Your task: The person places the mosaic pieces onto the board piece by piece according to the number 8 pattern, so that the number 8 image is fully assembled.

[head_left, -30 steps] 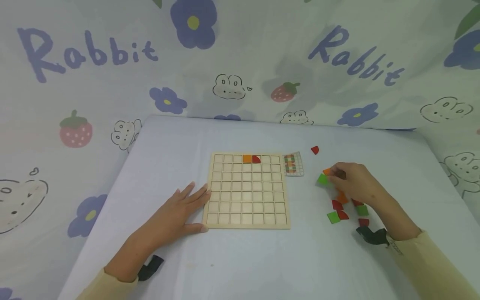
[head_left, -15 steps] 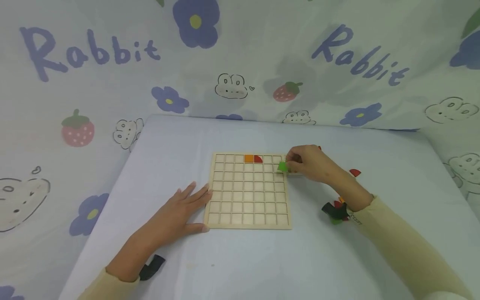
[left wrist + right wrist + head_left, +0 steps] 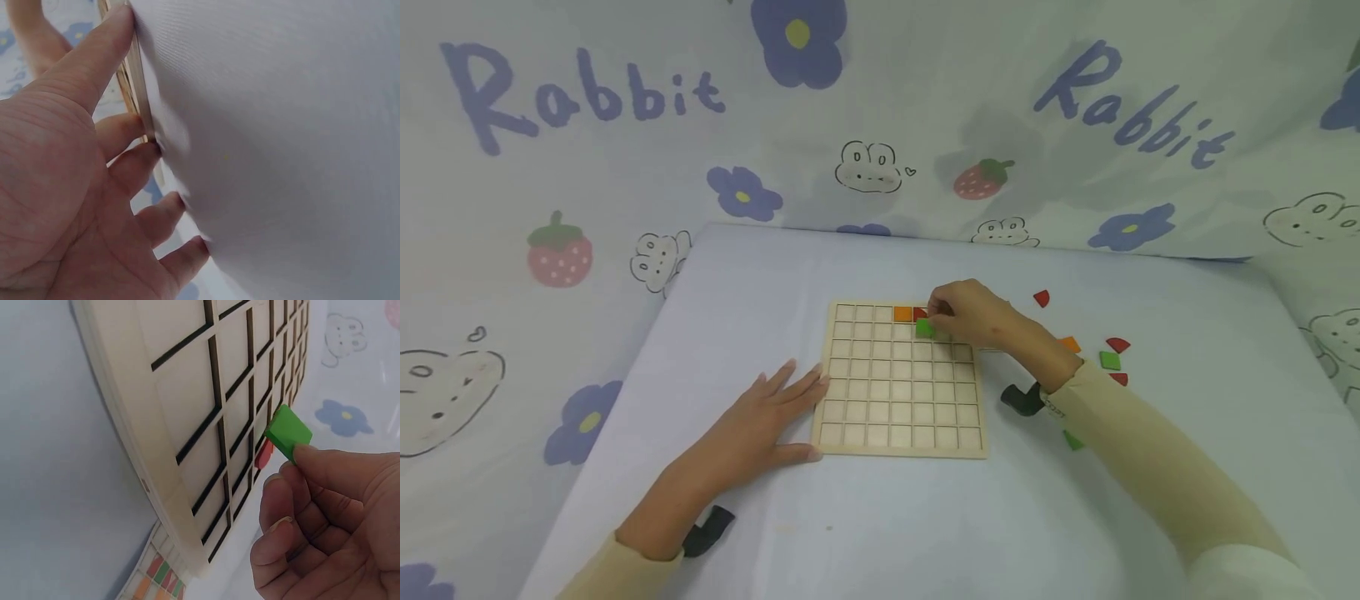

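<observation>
A wooden grid board (image 3: 898,421) lies on the white table, with an orange square (image 3: 902,314) and a red quarter-round piece (image 3: 919,312) in its top row. My right hand (image 3: 966,315) pinches a green square tile (image 3: 924,329) (image 3: 287,432) and holds it just over the board, below the red piece. My left hand (image 3: 760,421) lies flat on the table with straight fingers (image 3: 134,159) pressed against the board's left edge (image 3: 136,94).
Loose red, orange and green pieces (image 3: 1108,360) lie on the table right of the board. A small pattern card (image 3: 156,575) sits by the board's top right corner. Printed cloth hangs behind and beside the table.
My right hand took a green tile from the pile at the right and carried it left, over the board's top rows. The left hand stayed put.
</observation>
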### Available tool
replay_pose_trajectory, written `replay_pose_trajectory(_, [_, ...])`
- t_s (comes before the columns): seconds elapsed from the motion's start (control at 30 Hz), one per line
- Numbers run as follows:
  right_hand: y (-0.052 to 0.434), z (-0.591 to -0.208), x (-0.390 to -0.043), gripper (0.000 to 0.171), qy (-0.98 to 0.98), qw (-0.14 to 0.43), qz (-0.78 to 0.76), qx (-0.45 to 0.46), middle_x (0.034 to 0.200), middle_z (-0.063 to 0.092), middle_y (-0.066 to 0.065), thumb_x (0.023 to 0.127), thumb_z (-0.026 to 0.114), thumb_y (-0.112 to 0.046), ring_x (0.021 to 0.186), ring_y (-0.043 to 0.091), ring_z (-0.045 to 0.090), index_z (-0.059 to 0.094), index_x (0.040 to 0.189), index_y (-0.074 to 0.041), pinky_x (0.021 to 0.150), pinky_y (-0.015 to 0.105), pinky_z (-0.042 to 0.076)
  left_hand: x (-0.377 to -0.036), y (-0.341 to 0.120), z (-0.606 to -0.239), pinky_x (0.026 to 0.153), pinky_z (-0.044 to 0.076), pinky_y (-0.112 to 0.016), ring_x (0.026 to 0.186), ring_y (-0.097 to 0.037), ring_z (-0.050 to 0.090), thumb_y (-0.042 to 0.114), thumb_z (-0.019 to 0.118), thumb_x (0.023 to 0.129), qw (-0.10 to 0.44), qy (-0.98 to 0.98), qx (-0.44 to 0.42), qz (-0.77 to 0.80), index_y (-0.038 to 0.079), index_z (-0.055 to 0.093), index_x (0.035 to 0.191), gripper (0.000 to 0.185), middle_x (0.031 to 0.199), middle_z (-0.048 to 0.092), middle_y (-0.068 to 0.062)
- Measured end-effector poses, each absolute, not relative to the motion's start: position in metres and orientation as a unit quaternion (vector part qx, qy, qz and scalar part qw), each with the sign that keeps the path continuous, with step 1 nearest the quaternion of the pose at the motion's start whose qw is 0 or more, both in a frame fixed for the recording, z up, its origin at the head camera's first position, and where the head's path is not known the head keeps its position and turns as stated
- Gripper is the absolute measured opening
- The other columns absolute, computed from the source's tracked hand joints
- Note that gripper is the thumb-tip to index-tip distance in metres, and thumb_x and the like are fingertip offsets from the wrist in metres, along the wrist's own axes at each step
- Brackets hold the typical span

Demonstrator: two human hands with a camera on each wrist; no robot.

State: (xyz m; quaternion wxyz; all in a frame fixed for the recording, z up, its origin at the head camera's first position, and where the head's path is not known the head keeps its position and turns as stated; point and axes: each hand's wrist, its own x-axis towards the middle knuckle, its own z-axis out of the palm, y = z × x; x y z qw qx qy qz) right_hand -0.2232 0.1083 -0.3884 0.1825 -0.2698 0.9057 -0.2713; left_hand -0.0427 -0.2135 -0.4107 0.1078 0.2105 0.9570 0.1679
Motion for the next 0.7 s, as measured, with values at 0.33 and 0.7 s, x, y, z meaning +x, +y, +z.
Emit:
replay_pose_trajectory(0.33, [0.1010,-0.3893,-0.2257,0.008,0.909,0.198,-0.236,-0.281,0.090,0.067,0.002,0.102,0.066,-0.013,0.085,0.020,0.058,0.070,0.097,-0.009,0.075,0.033,0.052,-0.0436,-0.2138,-0.4128,0.124,0.019,-0.064,0.158,-0.040,0.018,0.047,0.083,0.086,0.107,0.958,0.210,0.163,0.013,0.041,0.162,0.093,0.170,0.030,-0.001])
replay_pose_trajectory(0.7, [0.0990,-0.3897,-0.2300,0.010,0.907,0.197,-0.224,-0.297,0.084,0.063,0.001,0.102,0.069,-0.013,0.084,0.019,0.057,0.069,0.092,-0.011,0.073,0.033,0.049,-0.0437,-0.2141,-0.4134,0.124,0.018,-0.064,0.158,-0.039,0.017,0.046,0.083,0.087,0.111,0.956,0.210,0.170,0.013,0.040,0.162,0.093,0.170,0.029,-0.001])
